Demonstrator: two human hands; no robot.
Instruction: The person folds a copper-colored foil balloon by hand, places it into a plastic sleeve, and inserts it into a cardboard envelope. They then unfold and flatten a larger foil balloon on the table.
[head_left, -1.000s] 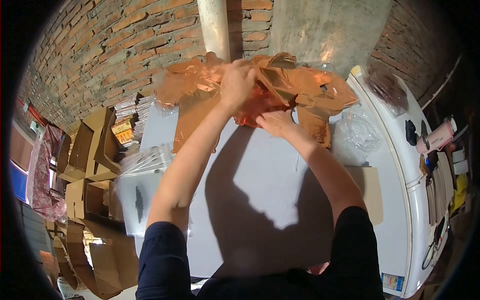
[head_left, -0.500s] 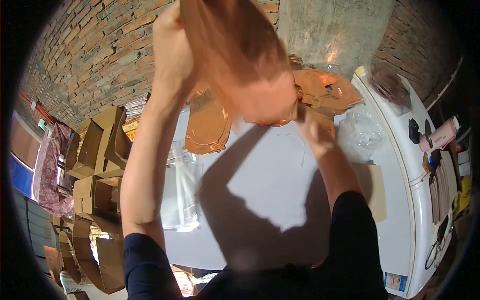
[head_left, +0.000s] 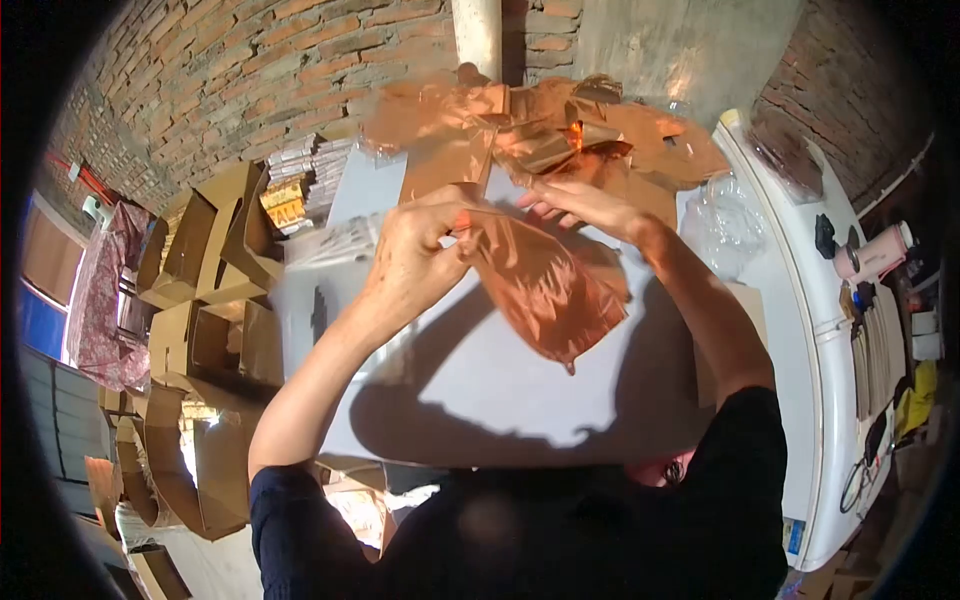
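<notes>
1. Now the left hand is back down in front of the chest, where half a second ago it was raised high with the copper foil piece stretched up past the top of the view.
2. Meanwhile the right hand has come off the white tabletop and meets the left one at the upper edge of the same piece, so both hands now work one sheet; a judgement only, but the piece looks separated from the heap and ready for handling on its own.
3. Grip: the left hand's thumb and fingers are pinched shut on the top corner of the foil piece; the right hand's fingertips are narrowed onto the edge beside it, seemingly holding it too.
4. Position: the foil piece hangs from the two hands above the tabletop, clear of the surface, nearer the person than the foil heap at the far edge.
5. Look: it is a shiny, rose-copper film, crinkled, flat and limp, rounded below and ending in a small point.
6. Nearby, clear plastic bags lie to the right, and open cardboard boxes stand to the left.
</notes>
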